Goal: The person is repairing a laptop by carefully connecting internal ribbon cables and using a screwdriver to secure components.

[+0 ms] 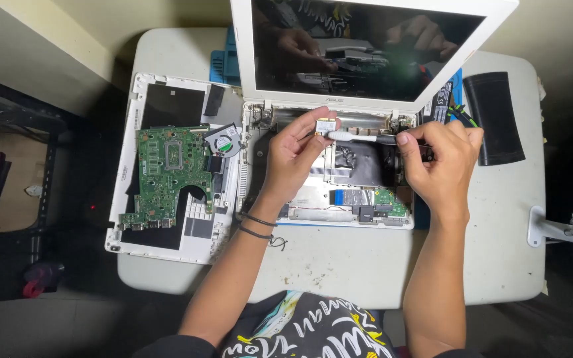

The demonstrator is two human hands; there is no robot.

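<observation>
With your left hand (293, 149) pinching the small card (326, 125) and right hand (442, 159) clamped on the brush (356, 136) near the table's far edge, hard strokes could flick it loose.

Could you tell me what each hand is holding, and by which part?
Left hand pinches a small card by its edge; right hand grips a brush by its dark handle.

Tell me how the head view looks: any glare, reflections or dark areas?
Head view: sharp and evenly lit on the table; the dark laptop screen mirrors both hands; the floor at left falls into deep shadow; left hand and right hand show no blur.
</observation>
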